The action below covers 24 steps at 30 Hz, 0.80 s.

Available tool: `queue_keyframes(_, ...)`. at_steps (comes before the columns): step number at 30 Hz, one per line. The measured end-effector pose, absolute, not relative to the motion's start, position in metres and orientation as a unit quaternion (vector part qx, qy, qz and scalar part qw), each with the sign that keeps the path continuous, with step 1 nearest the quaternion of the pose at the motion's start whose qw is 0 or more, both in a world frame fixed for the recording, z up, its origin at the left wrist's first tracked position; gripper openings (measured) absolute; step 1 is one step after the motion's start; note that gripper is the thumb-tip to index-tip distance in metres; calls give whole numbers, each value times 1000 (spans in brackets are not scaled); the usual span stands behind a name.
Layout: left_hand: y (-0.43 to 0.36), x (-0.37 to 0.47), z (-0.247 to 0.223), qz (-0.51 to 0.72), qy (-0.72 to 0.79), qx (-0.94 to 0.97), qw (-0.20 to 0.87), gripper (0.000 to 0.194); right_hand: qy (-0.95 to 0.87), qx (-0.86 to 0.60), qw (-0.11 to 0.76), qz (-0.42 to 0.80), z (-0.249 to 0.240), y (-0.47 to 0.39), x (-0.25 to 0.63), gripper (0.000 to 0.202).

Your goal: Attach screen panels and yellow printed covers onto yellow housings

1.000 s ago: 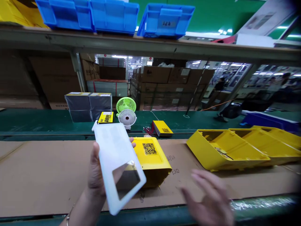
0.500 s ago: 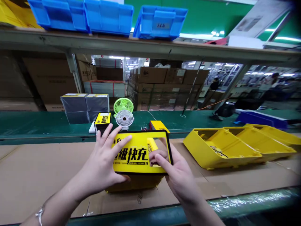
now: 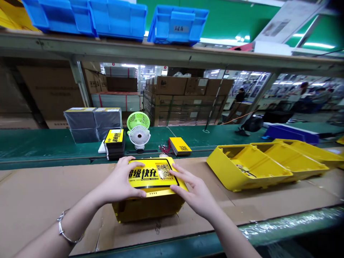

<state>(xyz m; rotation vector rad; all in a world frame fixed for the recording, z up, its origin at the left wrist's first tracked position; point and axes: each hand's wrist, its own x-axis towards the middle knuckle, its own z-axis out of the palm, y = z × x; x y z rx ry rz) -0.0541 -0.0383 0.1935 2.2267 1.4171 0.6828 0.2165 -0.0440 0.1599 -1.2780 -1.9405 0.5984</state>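
A yellow panel (image 3: 146, 182) with a black border, large black lettering and a QR code lies over the top of a yellow plastic housing (image 3: 147, 209). Spanning the panel's left part, my left hand (image 3: 120, 179) is closed on it, thumb at the front edge and fingers toward the back. My right hand (image 3: 195, 188) has its fingers stretched out and apart, with the fingertips touching the panel's right end. Whether the panel sits fully flush cannot be made out. Behind it are a stack of similar panels (image 3: 115, 145) and a smaller yellow stack with a QR code (image 3: 180, 146).
Several yellow housings (image 3: 249, 168) stand in a row on the cardboard-covered bench (image 3: 53, 200) to the right. A white fan (image 3: 139, 136) and a green fan (image 3: 138, 120) stand behind. Blue bins (image 3: 177, 27) sit on the shelf above. People are in the far background.
The panel has come down onto the housing and its QR window now shows the code. My right hand has gone from gripping its right end to touching it with spread fingers.
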Motion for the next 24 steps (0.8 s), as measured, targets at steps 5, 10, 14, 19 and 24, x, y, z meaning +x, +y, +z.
queue_keyframes(5, -35, -48, 199, 235, 513, 799, 207, 87, -709, -456, 425, 329, 151, -34, 226, 46)
queue_keyframes(10, -33, -48, 203, 204, 510, 811, 202, 94, -695, -425, 438, 380, 142, -31, 232, 43)
queue_keyframes(14, -33, -48, 199, 179, 498, 830, 176, 96, -698, -429, 423, 387, 145, -31, 233, 40)
queue_keyframes(19, -35, -61, 188, 157, 490, 842, 161, 82, -740, -437, 363, 360, 161, -30, 239, 47)
queue_keyframes(24, -39, -93, 176, 199, 512, 798, 248, 76, -774, -391, 297, 399, 174, -12, 249, 84)
